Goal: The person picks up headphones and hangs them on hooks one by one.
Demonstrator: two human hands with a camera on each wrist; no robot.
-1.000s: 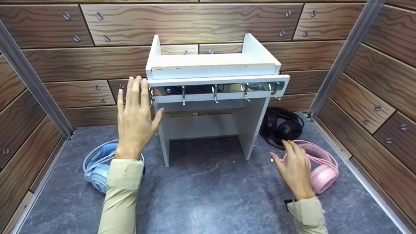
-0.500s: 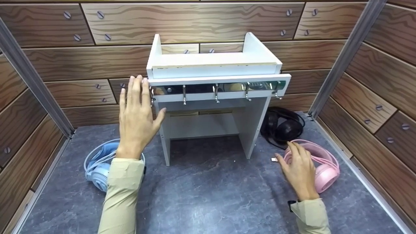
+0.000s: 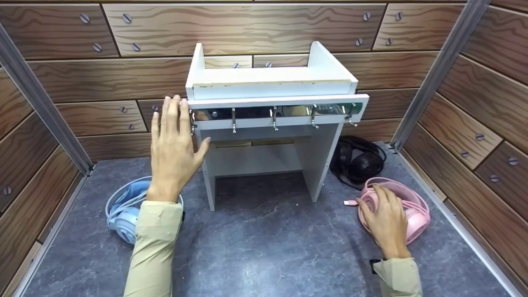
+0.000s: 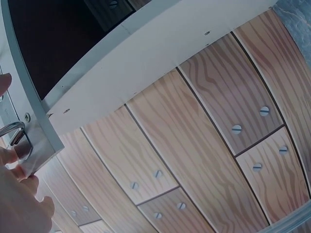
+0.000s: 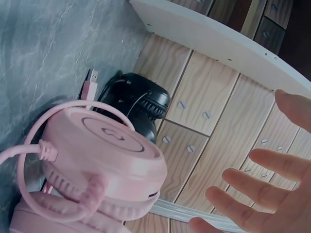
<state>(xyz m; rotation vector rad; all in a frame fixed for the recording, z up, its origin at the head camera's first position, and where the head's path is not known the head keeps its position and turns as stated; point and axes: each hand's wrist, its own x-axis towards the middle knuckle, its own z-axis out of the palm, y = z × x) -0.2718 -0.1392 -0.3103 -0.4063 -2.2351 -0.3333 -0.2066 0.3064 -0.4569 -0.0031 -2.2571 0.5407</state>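
My left hand point(image 3: 171, 154) lies with straight fingers against the left end of a white rail point(image 3: 255, 123) with several metal hooks, fixed across the front of a white shelf unit point(image 3: 272, 75). In the left wrist view, fingertips point(image 4: 31, 184) meet the rail's end beside a hook point(image 4: 15, 130). My right hand point(image 3: 387, 222) hovers over the pink headset point(image 3: 417, 222), fingers spread and apart from it in the right wrist view. That headset point(image 5: 114, 155) lies on the floor, its cable looped round it and its USB plug point(image 5: 91, 87) sticking out.
Black headphones point(image 3: 365, 165) lie behind the pink ones, beside the unit's right leg. A blue headset point(image 3: 126, 220) sits at the left, partly hidden by my left forearm. Wood-patterned walls point(image 3: 491, 103) enclose the grey marbled floor point(image 3: 264, 247).
My right hand has moved right and toward me, over the pink headset, uncovering its plug. My left hand stays at the rail's end, and the headsets lie where they were.
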